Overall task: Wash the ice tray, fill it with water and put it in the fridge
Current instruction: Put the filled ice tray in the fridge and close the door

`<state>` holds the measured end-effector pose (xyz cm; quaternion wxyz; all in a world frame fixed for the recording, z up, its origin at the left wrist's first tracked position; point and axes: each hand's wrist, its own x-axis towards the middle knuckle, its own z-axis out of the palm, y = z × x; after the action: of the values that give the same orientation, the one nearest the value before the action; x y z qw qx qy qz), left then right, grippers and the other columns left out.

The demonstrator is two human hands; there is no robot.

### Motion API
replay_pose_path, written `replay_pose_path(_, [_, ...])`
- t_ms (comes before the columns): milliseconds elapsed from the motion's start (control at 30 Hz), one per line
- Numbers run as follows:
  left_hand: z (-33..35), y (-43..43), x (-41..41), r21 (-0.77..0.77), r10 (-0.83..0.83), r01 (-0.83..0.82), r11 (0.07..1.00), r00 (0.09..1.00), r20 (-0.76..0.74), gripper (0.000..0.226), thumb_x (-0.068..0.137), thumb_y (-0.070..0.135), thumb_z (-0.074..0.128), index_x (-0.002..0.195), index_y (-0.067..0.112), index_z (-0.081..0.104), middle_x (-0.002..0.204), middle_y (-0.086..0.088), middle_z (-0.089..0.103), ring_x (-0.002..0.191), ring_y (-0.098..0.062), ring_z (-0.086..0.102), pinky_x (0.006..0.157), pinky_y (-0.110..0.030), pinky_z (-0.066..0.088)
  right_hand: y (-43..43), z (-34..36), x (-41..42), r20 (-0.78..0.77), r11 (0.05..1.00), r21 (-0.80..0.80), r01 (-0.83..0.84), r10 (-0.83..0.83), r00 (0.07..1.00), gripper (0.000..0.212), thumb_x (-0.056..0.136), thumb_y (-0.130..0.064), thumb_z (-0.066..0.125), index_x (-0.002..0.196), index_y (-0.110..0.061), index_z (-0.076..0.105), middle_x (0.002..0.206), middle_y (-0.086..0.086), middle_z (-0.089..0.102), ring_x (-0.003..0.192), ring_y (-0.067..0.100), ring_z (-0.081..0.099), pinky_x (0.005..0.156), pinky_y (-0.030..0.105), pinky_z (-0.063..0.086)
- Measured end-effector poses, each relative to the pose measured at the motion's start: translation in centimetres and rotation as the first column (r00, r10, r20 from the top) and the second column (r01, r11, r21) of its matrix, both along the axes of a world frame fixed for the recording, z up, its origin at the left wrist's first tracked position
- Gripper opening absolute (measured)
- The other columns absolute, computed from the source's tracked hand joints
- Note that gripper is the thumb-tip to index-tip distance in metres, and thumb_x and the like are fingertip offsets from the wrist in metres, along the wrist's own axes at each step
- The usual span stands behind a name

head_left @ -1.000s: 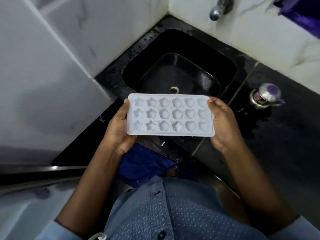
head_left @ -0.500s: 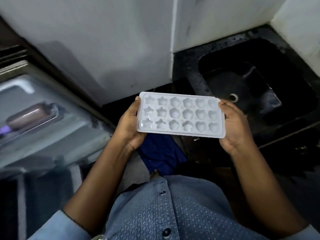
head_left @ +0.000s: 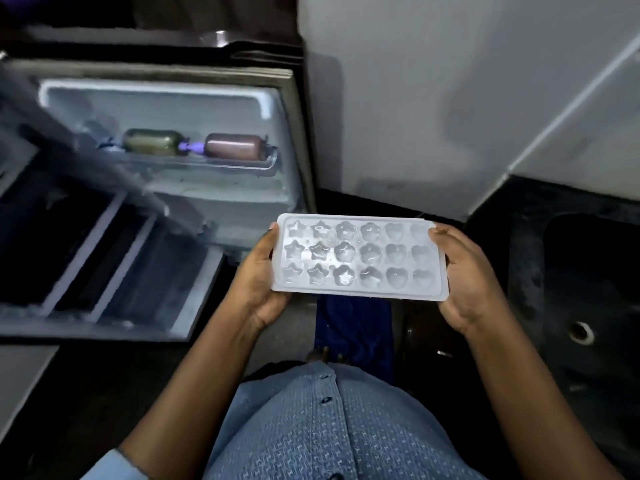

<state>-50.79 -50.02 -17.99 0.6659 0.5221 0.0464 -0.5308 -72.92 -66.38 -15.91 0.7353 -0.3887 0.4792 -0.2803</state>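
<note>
While level — ice tray [head_left: 358, 258] btwn left hand [head_left: 258, 289] & right hand [head_left: 464, 282].

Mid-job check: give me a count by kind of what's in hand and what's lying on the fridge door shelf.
ice tray: 1, held at its ends by the left hand and right hand
bottles: 2, a greenish bottle and a brownish bottle, lying on the fridge door shelf
Total: 3

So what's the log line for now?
ice tray: held level | left hand: grips left end | right hand: grips right end | fridge door: open
</note>
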Motion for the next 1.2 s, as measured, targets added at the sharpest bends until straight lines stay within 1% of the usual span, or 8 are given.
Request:
replay_pose_path(300, [0.5, 7.8, 2.1, 0.005, 0.381, -0.381, 0.925, 0.925, -0.011, 0.056, 0.109, 0.052, 0.044, 0.137, 0.009, 0.068, 0.134, -0.020, 0.072, 0.123, -0.039, 0.070, 0.107, -0.061, 0.054, 1.7, -0.2, 9.9, -0.013, 0.959, 0.045, -0.278, 0.279, 0.960, 0.044, 0.103, -0.022, 0.057, 0.139, 0.004, 0.055, 0.136, 0.029, 0.063, 0.125, 0.052, 0.061, 0.100, 0.069, 0.049])
replay_pose_path(433, [0.7, 11.1, 3.5, 0.001, 0.513, -0.513, 0.858, 0.858, -0.014, 0.057, 0.110, 0.051, 0.043, 0.140, 0.008, 0.066, 0.134, -0.020, 0.072, 0.122, -0.038, 0.071, 0.096, -0.057, 0.061, 3.0, -0.2, 14.5, -0.007, 0.916, 0.071, -0.396, 0.397, 0.918, 0.039, 0.099, -0.024, 0.060, 0.130, 0.001, 0.063, 0.123, 0.022, 0.070, 0.108, 0.045, 0.069, 0.086, 0.053, 0.057])
replay_pose_path(533, [0.8, 13.5, 4.9, -0.001, 0.602, -0.602, 0.799, 0.798, -0.026, 0.056, 0.110, 0.051, 0.043, 0.136, 0.008, 0.068, 0.132, -0.019, 0.073, 0.118, -0.037, 0.073, 0.084, -0.052, 0.065, 4.2, -0.2, 18.2, 0.016, 0.863, 0.032, -0.503, 0.503, 0.864, 0.021, 0.098, -0.017, 0.059, 0.109, -0.005, 0.073, 0.105, 0.017, 0.075, 0.091, 0.035, 0.073, 0.078, 0.047, 0.060])
replay_pose_path(600, [0.7, 15.0, 6.1, 0.009, 0.669, -0.669, 0.744, 0.743, -0.020, 0.055, 0.111, 0.050, 0.042, 0.131, 0.008, 0.071, 0.130, -0.019, 0.074, 0.115, -0.037, 0.075, 0.079, -0.051, 0.066, 5.2, -0.3, 20.9, 0.026, 0.827, 0.011, -0.563, 0.562, 0.826, 0.021, 0.097, -0.008, 0.055, 0.093, -0.015, 0.075, 0.092, 0.010, 0.078, 0.078, 0.026, 0.075, 0.062, 0.039, 0.061])
replay_pose_path(833, [1.1, 18.6, 11.8, 0.077, 0.843, -0.846, 0.528, 0.533, 0.069, 0.039, 0.105, 0.032, 0.047, 0.113, 0.007, 0.076, 0.118, -0.020, 0.078, 0.095, -0.035, 0.080, 0.068, -0.050, 0.065, 9.5, 0.3, 30.4, 0.049, 0.703, -0.044, -0.710, 0.711, 0.701, 0.031, 0.083, -0.001, 0.057, 0.107, -0.014, 0.073, 0.097, 0.009, 0.078, 0.077, 0.024, 0.076, 0.056, 0.034, 0.059])
replay_pose_path(967, [1.7, 20.5, 15.0, 0.126, 0.899, -0.906, 0.403, 0.418, 0.132, 0.040, 0.105, 0.029, 0.051, 0.132, 0.003, 0.065, 0.121, -0.021, 0.077, 0.106, -0.041, 0.076, 0.080, -0.060, 0.065, 11.6, 0.4, 35.8, 0.086, 0.669, -0.031, -0.742, 0.742, 0.665, 0.036, 0.076, 0.001, 0.058, 0.102, -0.017, 0.075, 0.101, 0.011, 0.078, 0.084, 0.028, 0.077, 0.064, 0.039, 0.061])
replay_pose_path(1100, [1.7, 22.7, 18.2, 0.134, 0.911, -0.937, 0.322, 0.345, 0.224, 0.022, 0.104, 0.020, 0.052, 0.112, 0.009, 0.069, 0.125, -0.025, 0.074, 0.111, -0.048, 0.072, 0.081, -0.062, 0.062, 14.3, -0.3, 40.6, 0.045, 0.670, -0.039, -0.741, 0.742, 0.669, 0.037, 0.082, 0.012, 0.052, 0.096, -0.014, 0.074, 0.094, 0.006, 0.078, 0.084, 0.027, 0.074, 0.069, 0.038, 0.062])
replay_pose_path(1200, [1.4, 24.5, 20.7, 0.155, 0.918, -0.951, 0.266, 0.299, 0.261, 0.025, 0.105, 0.019, 0.052, 0.116, 0.006, 0.070, 0.122, -0.022, 0.075, 0.109, -0.043, 0.074, 0.090, -0.061, 0.061, 16.8, -1.1, 43.8, -0.009, 0.661, -0.115, -0.741, 0.745, 0.667, 0.035, 0.084, 0.011, 0.055, 0.099, -0.014, 0.075, 0.089, 0.001, 0.079, 0.076, 0.019, 0.074, 0.063, 0.032, 0.061])
